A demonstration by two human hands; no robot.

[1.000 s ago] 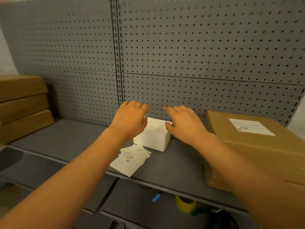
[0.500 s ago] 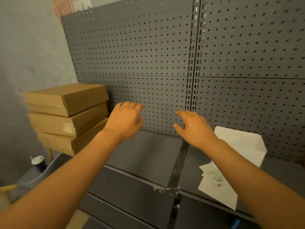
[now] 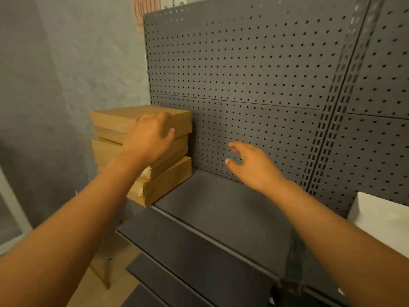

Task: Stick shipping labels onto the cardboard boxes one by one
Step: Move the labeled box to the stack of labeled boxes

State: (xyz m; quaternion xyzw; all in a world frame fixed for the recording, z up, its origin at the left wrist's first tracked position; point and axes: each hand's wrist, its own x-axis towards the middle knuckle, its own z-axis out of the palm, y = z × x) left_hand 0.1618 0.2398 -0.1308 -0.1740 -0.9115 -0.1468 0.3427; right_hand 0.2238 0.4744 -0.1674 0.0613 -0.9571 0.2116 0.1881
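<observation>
On the top cardboard box [image 3: 124, 120], left hand [image 3: 150, 138] now resting, fingers relaxed, right hand [image 3: 252, 167] loosely spread, empty

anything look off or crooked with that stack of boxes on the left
Yes, mildly. The three cardboard boxes are stacked unevenly, each turned a little differently so edges don't line up. The left hand rests on the top box. No damage visible.

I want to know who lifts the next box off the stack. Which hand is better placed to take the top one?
Probably the left. The left hand is already at the top cardboard box of the stack, fingers over its near corner. The right hand hangs open above the grey shelf, apart from the boxes.
</observation>
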